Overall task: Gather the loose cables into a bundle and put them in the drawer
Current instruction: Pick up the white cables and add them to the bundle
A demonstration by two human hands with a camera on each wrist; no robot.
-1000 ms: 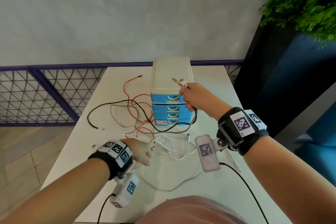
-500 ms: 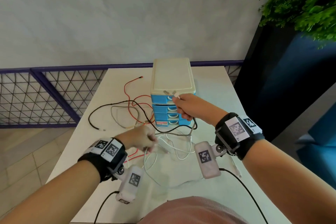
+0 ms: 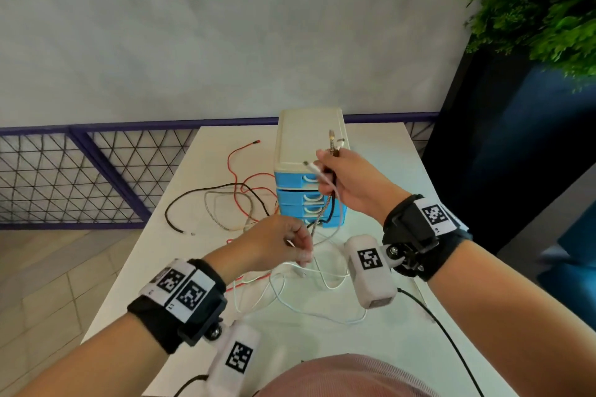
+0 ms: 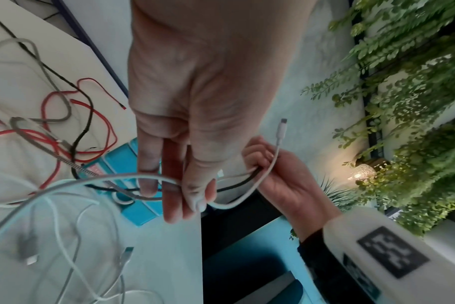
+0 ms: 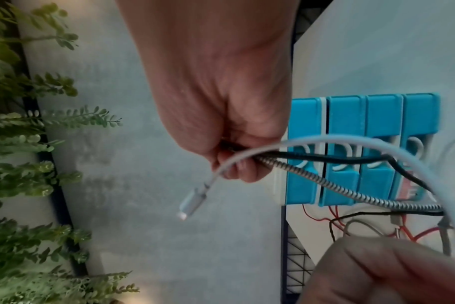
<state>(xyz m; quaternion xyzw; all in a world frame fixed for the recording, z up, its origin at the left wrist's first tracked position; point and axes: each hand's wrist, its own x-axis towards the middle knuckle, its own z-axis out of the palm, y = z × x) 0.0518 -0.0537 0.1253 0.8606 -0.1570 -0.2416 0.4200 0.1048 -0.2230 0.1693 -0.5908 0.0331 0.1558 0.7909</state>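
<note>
A small drawer unit (image 3: pixel 311 135) with a cream top and blue drawers (image 5: pixel 351 123), all pushed in, stands mid-table. My right hand (image 3: pixel 329 171) is raised in front of it and grips the ends of a white cable (image 5: pixel 325 139), a braided cable (image 5: pixel 351 191) and a black cable (image 5: pixel 325 158). My left hand (image 3: pixel 301 255) is lower and nearer, pinching the white cable (image 4: pixel 91 181) between thumb and fingers. A red cable (image 3: pixel 237 171), the black cable's (image 3: pixel 193 200) loop and the grey braided cable's (image 3: pixel 219 213) loop lie left of the unit. White loops (image 3: pixel 306 300) lie near me.
The white table (image 3: pixel 387 348) ends at a purple mesh railing (image 3: pixel 96 177) on the far and left sides. A dark planter (image 3: pixel 516 155) with green foliage (image 3: pixel 541 0) stands to the right. A wrist-camera lead (image 3: pixel 445 335) trails over the table's near right part.
My right hand rose from the top drawer's front and now also holds a white cable end. My left hand moved up and right, towards the right hand.
</note>
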